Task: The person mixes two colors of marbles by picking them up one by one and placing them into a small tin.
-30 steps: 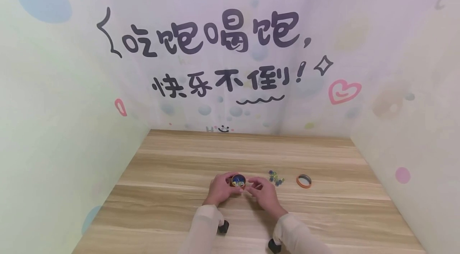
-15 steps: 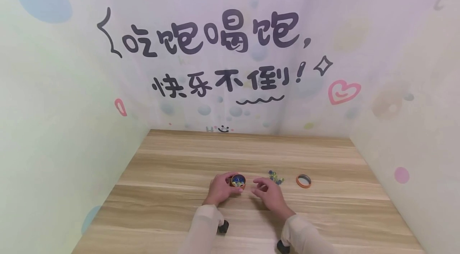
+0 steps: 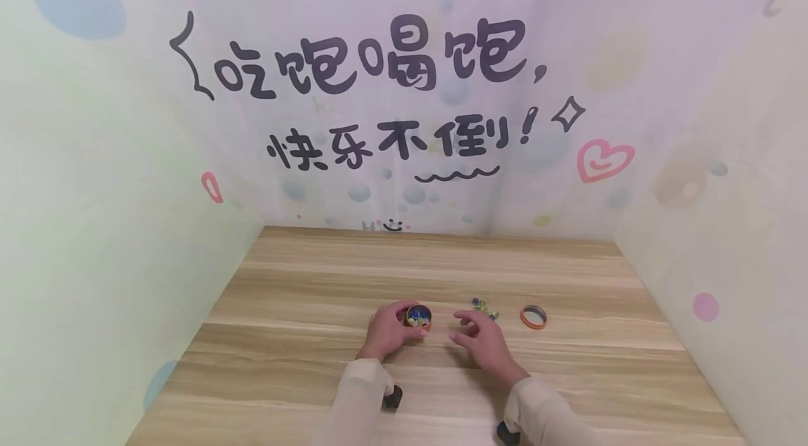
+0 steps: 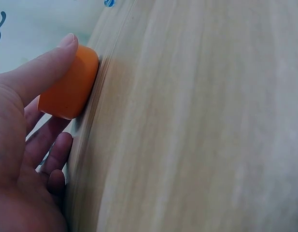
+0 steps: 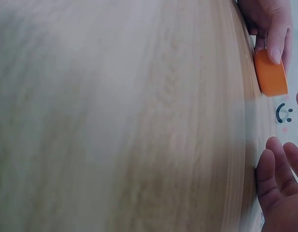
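Note:
My left hand (image 3: 386, 332) grips a small round orange container (image 3: 428, 326) standing upright on the table, thumb on the near side and fingers around the far side. Blue and yellowish marbles (image 3: 418, 320) lie inside it. The left wrist view shows the thumb pressed along the orange wall (image 4: 74, 89). To the right, my right hand (image 3: 486, 344) hovers low over the wood, fingers loosely bent and nothing visible between them. Just beyond its knuckles sits a loose cluster of blue and yellow-green marbles (image 3: 482, 306), partly hidden by that hand.
An orange ring-shaped lid (image 3: 534, 318) lies on the wooden table (image 3: 315, 292), right of the loose marbles. Pale printed walls enclose the table at the back and both sides. Black wrist devices (image 3: 392, 398) sit under the sleeves.
My right hand has moved away from the container to the right, closer to the loose marbles, covering part of them. The left hand and container have stayed in place.

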`<control>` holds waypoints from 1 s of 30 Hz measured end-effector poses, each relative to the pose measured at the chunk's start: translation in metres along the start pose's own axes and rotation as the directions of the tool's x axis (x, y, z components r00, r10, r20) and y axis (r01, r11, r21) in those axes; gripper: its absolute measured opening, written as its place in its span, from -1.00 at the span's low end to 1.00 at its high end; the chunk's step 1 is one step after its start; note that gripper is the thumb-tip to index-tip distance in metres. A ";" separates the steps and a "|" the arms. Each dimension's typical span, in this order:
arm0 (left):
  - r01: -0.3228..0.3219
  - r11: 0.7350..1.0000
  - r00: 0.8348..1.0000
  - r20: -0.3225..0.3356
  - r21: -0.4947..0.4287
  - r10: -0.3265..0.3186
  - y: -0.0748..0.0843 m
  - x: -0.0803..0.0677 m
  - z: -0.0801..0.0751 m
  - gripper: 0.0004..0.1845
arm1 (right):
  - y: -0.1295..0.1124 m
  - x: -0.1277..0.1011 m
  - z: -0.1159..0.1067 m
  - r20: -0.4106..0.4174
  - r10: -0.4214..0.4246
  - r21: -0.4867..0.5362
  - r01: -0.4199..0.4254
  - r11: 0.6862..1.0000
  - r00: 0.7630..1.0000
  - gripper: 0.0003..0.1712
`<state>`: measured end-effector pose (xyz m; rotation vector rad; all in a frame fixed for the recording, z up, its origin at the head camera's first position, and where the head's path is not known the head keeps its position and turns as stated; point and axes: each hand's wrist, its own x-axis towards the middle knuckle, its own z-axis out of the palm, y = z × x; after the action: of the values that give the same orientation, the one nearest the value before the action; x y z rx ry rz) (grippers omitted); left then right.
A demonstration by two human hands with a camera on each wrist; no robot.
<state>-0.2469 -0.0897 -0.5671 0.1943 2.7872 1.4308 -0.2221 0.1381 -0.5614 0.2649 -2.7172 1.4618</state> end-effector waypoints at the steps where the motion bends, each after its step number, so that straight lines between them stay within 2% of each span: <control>1: 0.002 1.000 1.000 0.001 -0.002 -0.002 0.000 0.000 0.000 -0.36 | 0.001 0.000 -0.001 -0.001 0.005 -0.002 -0.005 1.000 1.000 -0.52; 10: -0.045 0.999 0.999 -0.004 0.004 0.045 0.002 -0.002 -0.002 -0.37 | 0.013 0.000 -0.009 -0.061 -0.003 -0.014 0.002 1.000 0.998 -0.53; 18: -0.033 0.999 0.999 -0.006 0.000 0.033 0.001 -0.001 -0.002 -0.37 | 0.018 -0.004 -0.020 -0.104 0.016 0.005 -0.015 1.000 0.994 -0.53; 30: -0.025 1.000 1.000 -0.003 -0.010 0.025 0.000 -0.001 -0.002 -0.37 | 0.026 -0.002 -0.030 -0.152 0.020 -0.043 -0.027 0.999 0.988 -0.54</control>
<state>-0.2461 -0.0909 -0.5659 0.2277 2.7895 1.4506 -0.2253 0.1772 -0.5663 0.1150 -2.6366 1.3639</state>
